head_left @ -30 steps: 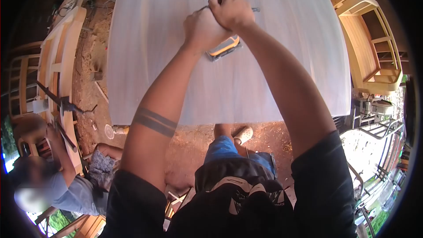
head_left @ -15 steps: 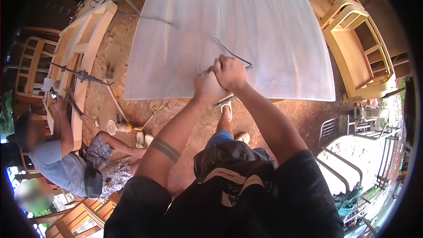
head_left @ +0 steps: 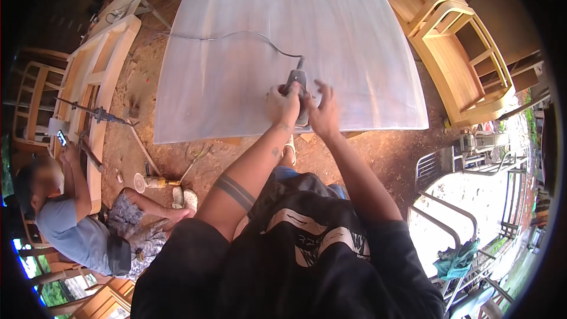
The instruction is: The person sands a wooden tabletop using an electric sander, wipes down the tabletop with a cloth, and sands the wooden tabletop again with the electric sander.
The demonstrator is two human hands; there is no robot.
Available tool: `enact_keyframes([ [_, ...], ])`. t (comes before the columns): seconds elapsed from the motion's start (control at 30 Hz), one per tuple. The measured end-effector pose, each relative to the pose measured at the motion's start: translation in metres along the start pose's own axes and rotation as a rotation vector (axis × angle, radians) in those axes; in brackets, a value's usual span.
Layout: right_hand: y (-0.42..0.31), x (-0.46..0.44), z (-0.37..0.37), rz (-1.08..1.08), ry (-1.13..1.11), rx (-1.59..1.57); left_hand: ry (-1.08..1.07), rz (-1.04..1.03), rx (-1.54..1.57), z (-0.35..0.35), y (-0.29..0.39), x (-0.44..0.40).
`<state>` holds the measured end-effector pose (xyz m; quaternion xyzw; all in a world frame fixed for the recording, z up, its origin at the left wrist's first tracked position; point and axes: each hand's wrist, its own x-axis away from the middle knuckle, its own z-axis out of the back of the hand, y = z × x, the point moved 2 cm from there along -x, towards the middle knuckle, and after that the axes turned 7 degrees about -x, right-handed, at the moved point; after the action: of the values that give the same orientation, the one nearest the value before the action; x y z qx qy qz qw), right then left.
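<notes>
A dark power sander (head_left: 297, 75) with a cord (head_left: 254, 33) leading from its far end stands near the front edge of a large wooden tabletop (head_left: 236, 82) hazed with pale dust. Around its left side wraps my left hand (head_left: 284, 105), thumb over the top, closed on the body. My right hand (head_left: 323, 112) is at the sander's right side with fingers raised and spread; whether its thumb touches the tool I cannot tell. Part of the sander's body is hidden by my hands.
A seated person (head_left: 77, 218) holds a phone (head_left: 62, 137) at left, beside a wooden frame (head_left: 112, 71). A yellow power tool (head_left: 155, 182) lies on the dirt floor. Wooden chairs (head_left: 466, 77) stand right of the tabletop; metal frames (head_left: 437, 168) are lower right.
My hands were stacked together over the tool, mostly hiding it. Now the right hand has come off to the right with fingers spread, and the sander shows upright. The whole view has shifted slightly.
</notes>
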<state>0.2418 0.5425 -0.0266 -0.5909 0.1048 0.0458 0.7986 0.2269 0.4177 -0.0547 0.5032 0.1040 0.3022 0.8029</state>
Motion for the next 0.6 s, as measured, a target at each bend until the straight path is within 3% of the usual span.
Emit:
enact_keyframes([
  [0.1, 0.004, 0.012, -0.009, -0.067, -0.151, -0.079, -0.179, 0.334, 0.421, -0.002, 0.010, 0.016],
  [0.13, 0.002, 0.010, -0.007, 0.016, -0.144, -0.058, -0.325, 0.271, 0.325, 0.004, 0.011, 0.014],
  [0.27, 0.004, -0.007, 0.005, -0.035, -0.264, 0.203, -0.489, -0.254, -0.377, 0.039, 0.028, 0.031],
  [0.37, 0.000, -0.020, 0.016, 0.070, -0.442, 0.108, -0.136, -0.976, -0.607, 0.068, 0.080, 0.054],
  [0.4, 0.010, -0.024, 0.014, 0.123, -0.510, 0.101, -0.153, -1.131, -0.549, 0.065, 0.082, 0.049],
  [0.5, 0.004, -0.028, 0.023, 0.031, -0.667, 0.103, -0.578, -1.002, -0.720, 0.049, 0.074, 0.033],
  [0.53, 0.003, -0.030, 0.025, -0.001, -0.737, 0.135, -0.644, -0.955, -0.758, 0.047, 0.074, 0.030],
  [0.6, 0.000, -0.028, 0.034, 0.003, -0.678, 0.161, -0.555, -1.043, -0.975, 0.045, 0.068, 0.031],
])
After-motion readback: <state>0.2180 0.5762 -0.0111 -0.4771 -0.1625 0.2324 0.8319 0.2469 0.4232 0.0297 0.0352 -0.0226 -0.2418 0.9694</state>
